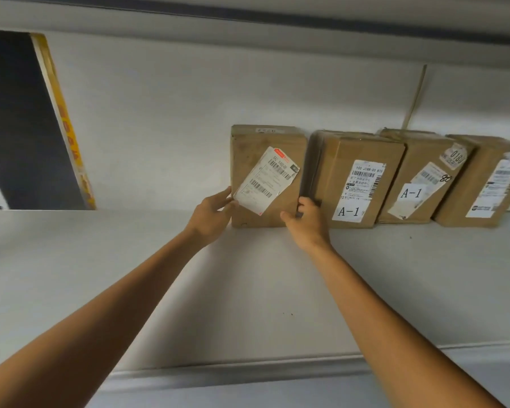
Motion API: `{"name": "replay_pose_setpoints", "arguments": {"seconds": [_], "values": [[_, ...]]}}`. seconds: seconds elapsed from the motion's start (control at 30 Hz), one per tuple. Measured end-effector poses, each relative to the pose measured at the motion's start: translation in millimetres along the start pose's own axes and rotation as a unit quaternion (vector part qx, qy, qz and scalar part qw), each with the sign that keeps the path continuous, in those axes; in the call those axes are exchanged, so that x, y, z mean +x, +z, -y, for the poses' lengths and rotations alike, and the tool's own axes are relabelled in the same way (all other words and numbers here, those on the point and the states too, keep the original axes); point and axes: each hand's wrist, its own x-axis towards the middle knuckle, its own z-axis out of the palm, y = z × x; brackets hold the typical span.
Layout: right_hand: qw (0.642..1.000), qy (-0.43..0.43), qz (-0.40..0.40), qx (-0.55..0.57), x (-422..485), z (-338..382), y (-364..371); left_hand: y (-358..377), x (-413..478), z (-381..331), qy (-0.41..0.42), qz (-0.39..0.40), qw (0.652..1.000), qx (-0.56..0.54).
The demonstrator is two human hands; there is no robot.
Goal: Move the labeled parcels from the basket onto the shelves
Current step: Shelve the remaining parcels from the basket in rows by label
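Parcel (265, 160) is being held upright on the shelf (130, 275), back against the wall (189, 113), between both sets of fingers. Left edge is being pinched by the left hand (211, 214), fingertips at the label (265, 181) corner. Lower right edge is being clamped by the right hand (306, 223), fingers curled into the gap. A-1 parcel (362, 178) is standing just right of those fingers. Likely step: final placing. Right fingers are best being drawn out forwards while the parcel is being steadied from the left.
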Motion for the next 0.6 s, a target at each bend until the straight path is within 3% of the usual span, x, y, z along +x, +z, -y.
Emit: {"name": "replay_pose_setpoints", "arguments": {"seconds": [0.3,0.43,0.6], "values": [[0.996,-0.042,0.048,-0.062,-53.1,9.9,-45.6,-8.1,-47.1,-30.5,0.108,0.066,0.975,0.182],[0.991,-0.020,-0.004,-0.131,-76.1,11.3,-83.3,9.8,-64.6,-67.0,0.132,0.163,0.948,0.240],[0.983,-0.010,-0.035,-0.180,-111.4,0.3,-153.9,53.7,-88.2,-113.2,0.177,0.194,0.903,0.339]]}}
